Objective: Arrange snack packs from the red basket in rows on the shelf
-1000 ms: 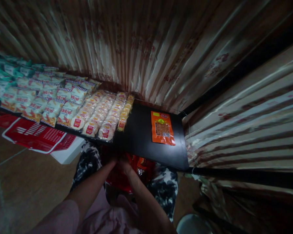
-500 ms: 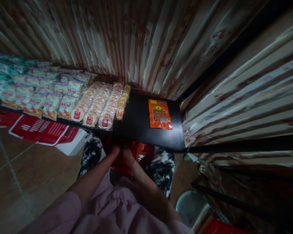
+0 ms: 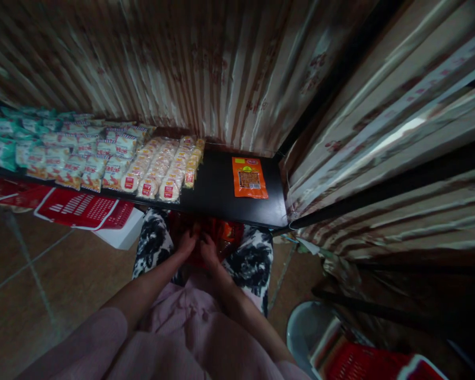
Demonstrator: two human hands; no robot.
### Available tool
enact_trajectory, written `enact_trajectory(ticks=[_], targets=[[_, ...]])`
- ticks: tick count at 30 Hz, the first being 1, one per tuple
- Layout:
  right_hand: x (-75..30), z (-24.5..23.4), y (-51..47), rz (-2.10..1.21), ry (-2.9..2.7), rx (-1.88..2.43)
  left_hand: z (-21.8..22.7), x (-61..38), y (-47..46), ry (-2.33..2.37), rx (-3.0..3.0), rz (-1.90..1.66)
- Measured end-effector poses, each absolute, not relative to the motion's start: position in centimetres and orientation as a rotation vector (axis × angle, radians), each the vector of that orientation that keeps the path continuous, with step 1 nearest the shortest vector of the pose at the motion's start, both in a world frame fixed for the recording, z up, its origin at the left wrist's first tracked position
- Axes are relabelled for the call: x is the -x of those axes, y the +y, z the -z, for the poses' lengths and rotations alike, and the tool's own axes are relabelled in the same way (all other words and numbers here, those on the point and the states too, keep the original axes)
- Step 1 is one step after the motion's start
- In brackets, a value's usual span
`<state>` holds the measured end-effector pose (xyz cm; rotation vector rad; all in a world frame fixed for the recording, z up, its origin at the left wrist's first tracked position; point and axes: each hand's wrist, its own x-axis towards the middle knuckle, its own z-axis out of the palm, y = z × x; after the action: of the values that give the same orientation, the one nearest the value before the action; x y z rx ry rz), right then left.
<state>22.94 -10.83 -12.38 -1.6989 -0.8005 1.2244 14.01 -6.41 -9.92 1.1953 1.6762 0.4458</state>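
Note:
My left hand and my right hand are close together, low between my knees and just below the shelf's front edge. Both look curled inward over dark red and orange packets, which seem to sit in a red container between my legs. Shadow hides the fingertips, so what they grip cannot be made out. Above, one flat orange snack packet lies on the right part of the black shelf. Left of it stand rows of clear-wrapped round crackers and a narrow row of yellow packets.
White snack bags and teal bags fill the shelf's left side. Beneath it are a red basket and a white box. A pale bucket and another red basket stand at lower right. Striped curtain hangs behind.
The view has shifted a little, so the bucket and lower right basket show more. My hands have drawn slightly back from under the shelf edge. The orange packet still lies on the shelf.

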Motion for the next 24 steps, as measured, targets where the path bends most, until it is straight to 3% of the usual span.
enact_trajectory(ticks=[10, 24], targets=[[-23.7, 10.4, -11.1, -1.152, -0.783, 1.637, 8.9, -13.3, -7.1, 1.614, -1.308, -0.461], [-24.4, 7.1, -12.4, -1.5, -0.475, 1.457, 6.2, -10.1, -7.7, 1.222, -1.102, -0.392]])
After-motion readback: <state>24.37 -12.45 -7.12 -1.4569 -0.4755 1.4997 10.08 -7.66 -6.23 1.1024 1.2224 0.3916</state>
